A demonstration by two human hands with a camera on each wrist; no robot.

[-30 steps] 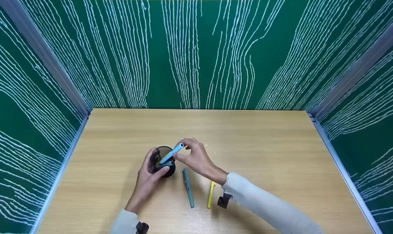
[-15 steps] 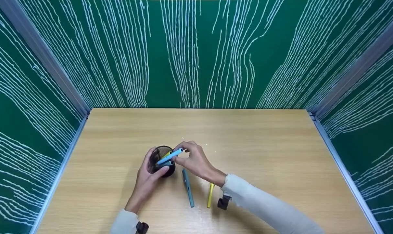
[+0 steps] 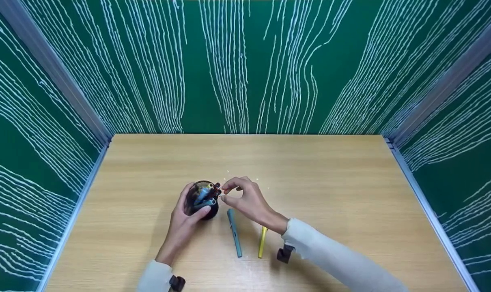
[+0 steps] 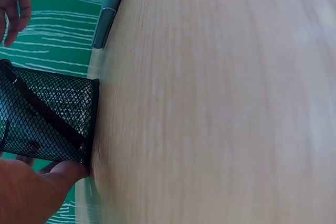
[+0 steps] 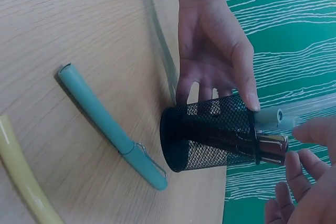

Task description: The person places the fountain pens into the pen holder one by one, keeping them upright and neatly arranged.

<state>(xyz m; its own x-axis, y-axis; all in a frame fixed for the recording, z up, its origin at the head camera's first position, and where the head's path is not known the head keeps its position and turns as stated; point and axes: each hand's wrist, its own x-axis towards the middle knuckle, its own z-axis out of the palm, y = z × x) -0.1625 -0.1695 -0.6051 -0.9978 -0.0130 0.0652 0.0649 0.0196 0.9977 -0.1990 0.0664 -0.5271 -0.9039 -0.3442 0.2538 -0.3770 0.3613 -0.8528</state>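
My left hand (image 3: 184, 222) grips a black mesh pen cup (image 5: 176, 140) that stands on the table, thumb near the rim and fingers round the far side. Inside lean a light blue pen (image 3: 203, 195), a teal pen (image 3: 207, 202), a yellow pen mostly hidden, and dark pens (image 5: 273, 148) whose ends stick out over the rim. Just right of the opening is my right hand (image 3: 249, 202), thumb and forefinger apart, fingertips close to the dark pens' ends. The left wrist view shows a dark pen (image 4: 47, 111) through the mesh.
On the wooden table (image 3: 330, 174) a teal pen (image 3: 235, 235) with a metal clip lies right of the cup, and a yellow pen (image 3: 262, 243) lies further right, partly under my right wrist. Green walls (image 3: 225, 81) with white lines enclose the back and sides.
The light blue pen, pinched by my right hand earlier, has gone down into the cup and is let go. My right hand stays beside the rim; my left hand keeps its grip.
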